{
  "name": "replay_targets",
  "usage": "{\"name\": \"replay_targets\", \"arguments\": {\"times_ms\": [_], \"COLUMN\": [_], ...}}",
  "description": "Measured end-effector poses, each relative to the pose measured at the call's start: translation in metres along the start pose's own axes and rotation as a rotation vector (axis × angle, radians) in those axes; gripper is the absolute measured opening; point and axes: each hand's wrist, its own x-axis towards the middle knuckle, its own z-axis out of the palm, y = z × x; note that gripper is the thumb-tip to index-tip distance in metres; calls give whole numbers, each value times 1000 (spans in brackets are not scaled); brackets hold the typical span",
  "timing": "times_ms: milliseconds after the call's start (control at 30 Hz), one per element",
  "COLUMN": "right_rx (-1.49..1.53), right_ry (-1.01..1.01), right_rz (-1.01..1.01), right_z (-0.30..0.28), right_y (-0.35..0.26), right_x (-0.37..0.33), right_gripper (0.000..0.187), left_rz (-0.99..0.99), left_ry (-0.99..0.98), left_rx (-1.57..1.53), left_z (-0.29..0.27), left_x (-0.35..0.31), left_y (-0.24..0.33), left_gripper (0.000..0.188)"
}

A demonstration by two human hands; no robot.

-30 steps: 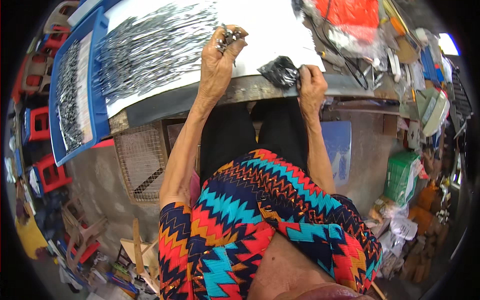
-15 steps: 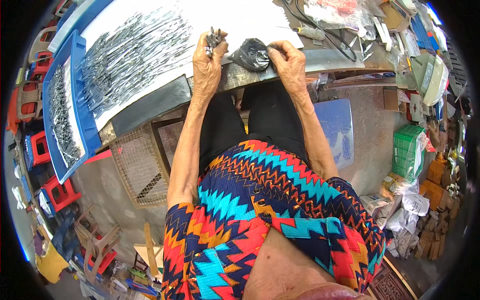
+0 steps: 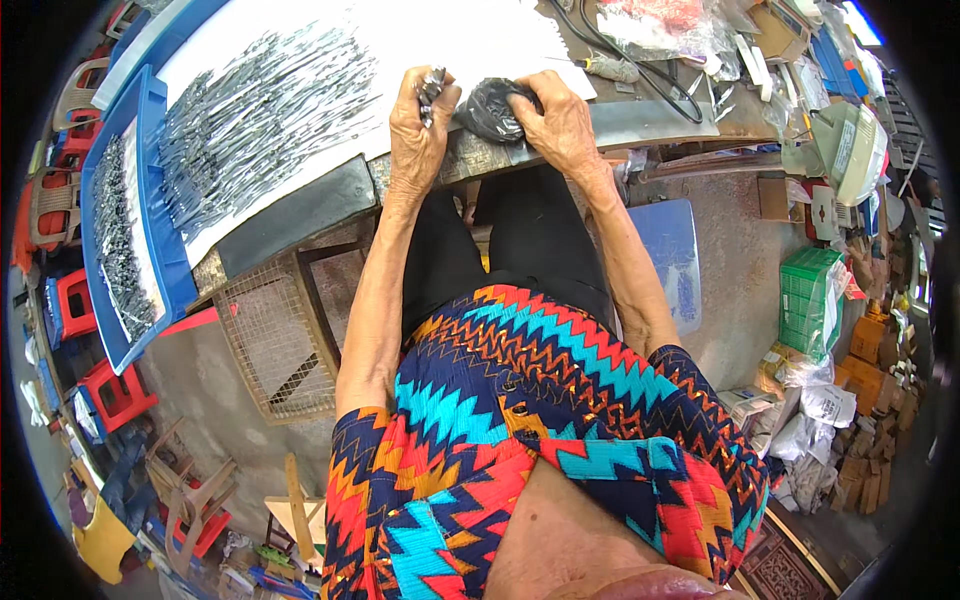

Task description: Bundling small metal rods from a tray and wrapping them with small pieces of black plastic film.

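left hand [image 3: 418,135] – closed on a bunch of metal parts [image 3: 432,88], at the surface [image 3: 640,115] edge | right hand [image 3: 560,125] – curled over a black bag [image 3: 490,108], just beside the left | white sheet [image 3: 450,40] – spread metal pieces [image 3: 260,110] | blue tray [image 3: 130,230] at far left

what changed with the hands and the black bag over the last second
The right hand and black bag slid left along the table edge until the bag sits right beside the left hand. The left hand kept its grip on the small bunch of metal pieces. The grey pieces spread on the white sheet look unchanged.
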Motion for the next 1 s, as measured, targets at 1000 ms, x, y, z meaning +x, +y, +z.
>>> {"name": "replay_targets", "arguments": {"times_ms": [1000], "right_rx": [-3], "right_ry": [100], "right_rz": [-134], "right_z": [1], "right_y": [0], "right_x": [25], "right_gripper": [30], "left_rz": [-187], "left_ry": [114], "left_rx": [93], "left_z": [20], "left_x": [19], "left_y": [-4], "left_gripper": [12]}}
